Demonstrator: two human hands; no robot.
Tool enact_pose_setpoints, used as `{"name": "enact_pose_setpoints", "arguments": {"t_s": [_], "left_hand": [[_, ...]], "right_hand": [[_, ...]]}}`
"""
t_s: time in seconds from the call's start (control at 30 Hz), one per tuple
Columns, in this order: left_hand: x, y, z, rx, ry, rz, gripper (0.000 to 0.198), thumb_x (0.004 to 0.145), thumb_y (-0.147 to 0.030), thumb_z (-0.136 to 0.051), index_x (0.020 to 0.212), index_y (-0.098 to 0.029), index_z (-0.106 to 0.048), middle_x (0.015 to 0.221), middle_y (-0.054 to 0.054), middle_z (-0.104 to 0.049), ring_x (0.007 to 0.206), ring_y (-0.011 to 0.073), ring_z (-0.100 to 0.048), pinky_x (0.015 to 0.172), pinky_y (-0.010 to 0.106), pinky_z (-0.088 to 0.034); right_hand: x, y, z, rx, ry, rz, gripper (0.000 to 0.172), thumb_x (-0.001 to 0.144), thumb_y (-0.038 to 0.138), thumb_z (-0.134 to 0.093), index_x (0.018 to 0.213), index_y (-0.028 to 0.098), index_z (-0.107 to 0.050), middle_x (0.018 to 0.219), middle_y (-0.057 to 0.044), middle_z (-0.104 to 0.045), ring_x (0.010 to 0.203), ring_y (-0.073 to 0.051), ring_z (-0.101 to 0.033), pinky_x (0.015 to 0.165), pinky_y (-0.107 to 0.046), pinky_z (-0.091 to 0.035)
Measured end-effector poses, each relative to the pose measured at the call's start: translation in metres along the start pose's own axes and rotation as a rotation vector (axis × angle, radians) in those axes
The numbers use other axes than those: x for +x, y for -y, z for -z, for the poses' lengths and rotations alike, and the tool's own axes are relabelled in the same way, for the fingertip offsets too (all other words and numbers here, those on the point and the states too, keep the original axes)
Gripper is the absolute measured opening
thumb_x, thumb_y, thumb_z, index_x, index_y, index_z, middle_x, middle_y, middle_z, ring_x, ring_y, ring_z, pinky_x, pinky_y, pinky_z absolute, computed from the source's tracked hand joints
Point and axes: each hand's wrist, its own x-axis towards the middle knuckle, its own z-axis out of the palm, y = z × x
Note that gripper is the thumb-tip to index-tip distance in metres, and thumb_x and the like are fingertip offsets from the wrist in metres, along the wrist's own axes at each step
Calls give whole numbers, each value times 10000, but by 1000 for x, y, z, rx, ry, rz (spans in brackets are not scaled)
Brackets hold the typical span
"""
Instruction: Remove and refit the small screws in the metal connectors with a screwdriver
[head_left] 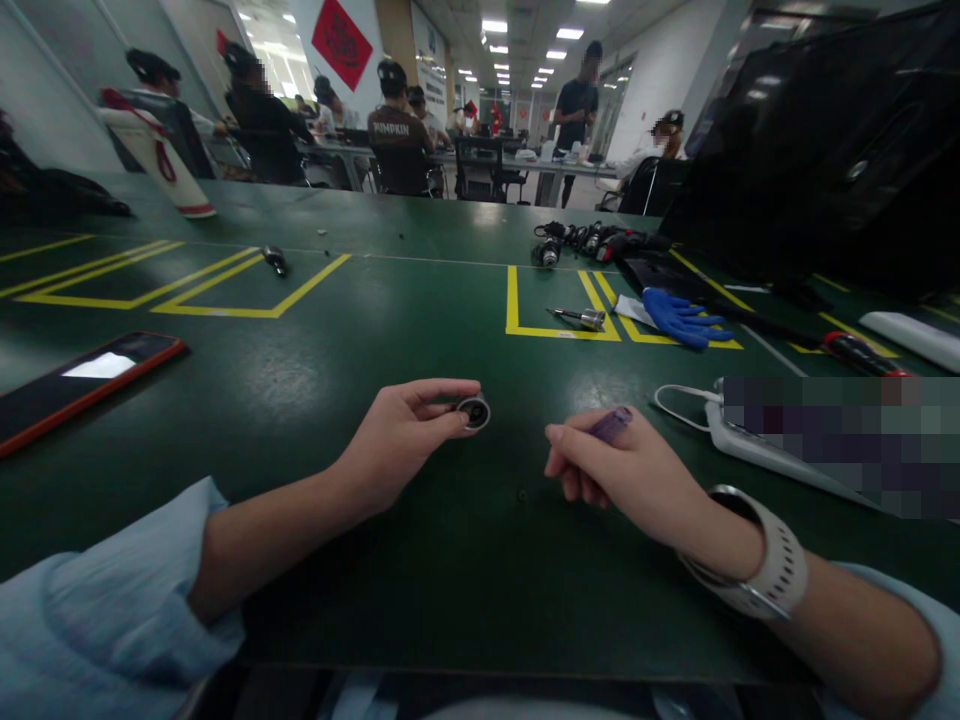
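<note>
My left hand point(401, 435) rests on the green table point(300, 400) and pinches a small round metal ring-shaped part point(474, 411) between thumb and fingers. My right hand point(615, 470) lies a short way to the right, fingers curled around a thin purple tool point(611, 424) whose tip points up and right. A white watch point(765, 560) sits on my right wrist. The two hands are apart, with bare table between them.
A phone in a red case point(82, 385) lies at the left. A blue glove point(682, 317), a metal bit point(581, 318) and a cluster of dark tool parts point(592, 240) lie farther back right. A white cable and device point(720, 420) sit right. Several people work at far tables.
</note>
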Motion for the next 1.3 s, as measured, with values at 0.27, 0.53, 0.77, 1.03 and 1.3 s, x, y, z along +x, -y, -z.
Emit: {"name": "enact_pose_setpoints", "arguments": {"t_s": [0.27,0.53,0.77,1.03,1.3], "left_hand": [[1,1,1,9,-6,-32,352,656,-172,-746,1002,-168,-686,946,43,-737,885,179,-685,811,264,-543],[0,2,1,5,7,-35,330,684,-173,-717,1012,-168,-683,941,53,-732,867,193,-686,816,304,-551],[-3,1,-3,-22,16,-27,357,665,-157,-725,1018,-136,-678,897,51,-736,850,174,-684,832,299,-540],[-4,0,-5,-21,29,-25,362,657,-179,-741,1010,-131,-675,909,56,-738,850,181,-690,829,303,-544],[-5,-1,-5,56,5,-88,302,643,-162,-735,940,-132,-689,878,52,-744,824,192,-700,788,298,-569]], "right_hand": [[12,-19,-8,658,17,-110,283,813,384,-602,695,135,-665,570,0,-604,479,-71,-527,428,-163,-395],[3,-13,-9,525,-66,271,228,868,335,-565,820,154,-694,752,-41,-667,656,-126,-614,579,-246,-528],[-4,-11,-16,-17,-170,612,160,891,183,-520,900,170,-679,811,-41,-686,714,-139,-637,673,-290,-538],[-5,-7,-19,-209,-174,742,170,882,120,-503,939,179,-652,810,-41,-676,757,-146,-634,704,-289,-526],[-7,-7,-22,-340,-178,822,158,875,119,-501,943,159,-638,869,-77,-692,810,-166,-643,737,-308,-536]]}}
